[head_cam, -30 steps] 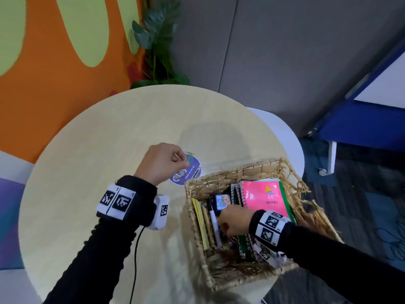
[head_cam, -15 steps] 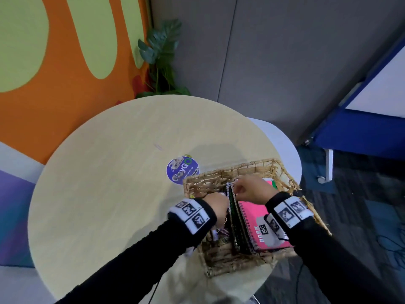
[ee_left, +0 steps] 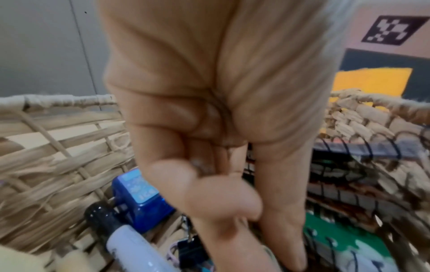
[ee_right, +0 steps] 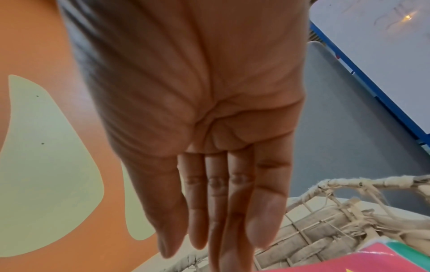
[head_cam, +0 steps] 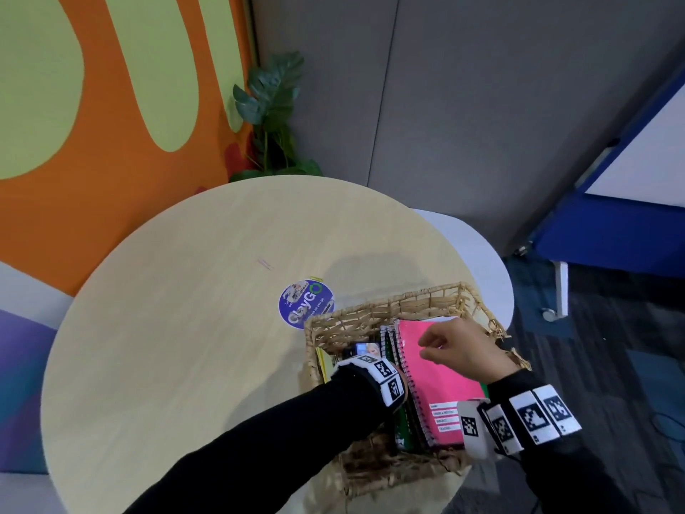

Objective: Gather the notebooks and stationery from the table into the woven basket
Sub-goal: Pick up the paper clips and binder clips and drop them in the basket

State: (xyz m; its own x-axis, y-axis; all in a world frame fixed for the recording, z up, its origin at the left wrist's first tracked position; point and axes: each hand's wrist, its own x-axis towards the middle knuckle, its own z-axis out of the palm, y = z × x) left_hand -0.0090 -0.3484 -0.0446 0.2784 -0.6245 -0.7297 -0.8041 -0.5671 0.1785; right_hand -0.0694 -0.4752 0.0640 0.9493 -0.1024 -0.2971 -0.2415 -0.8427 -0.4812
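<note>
The woven basket point(head_cam: 389, 302) point(ee_left: 58, 99) point(ee_right: 349, 184) sits at the table's near right edge. A pink spiral notebook point(head_cam: 444, 383) point(ee_right: 384, 257) leans inside it on darker spiral notebooks, one of them green point(ee_left: 349, 244). My right hand point(head_cam: 430, 346) point(ee_right: 209, 248) hovers just above the pink cover, fingers straight, holding nothing. My left hand point(ee_left: 267, 230) reaches down into the basket's left half, hidden under its wristband in the head view. Its fingers point down beside the green notebook. Next to them lie a blue sharpener point(ee_left: 139, 193), a black-capped marker point(ee_left: 121, 239) and a black binder clip point(ee_left: 190, 254).
A round purple sticker point(head_cam: 305, 304) lies flat on the round wooden table point(head_cam: 185, 346), just left of the basket. A white table point(head_cam: 482, 261) stands behind it, a plant point(head_cam: 270, 116) in the corner, and a blue-framed board point(head_cam: 611, 224) to the right.
My left hand left the sticker area and went down into the basket. My right hand stood the pink notebook up, laid it over and now has come off it.
</note>
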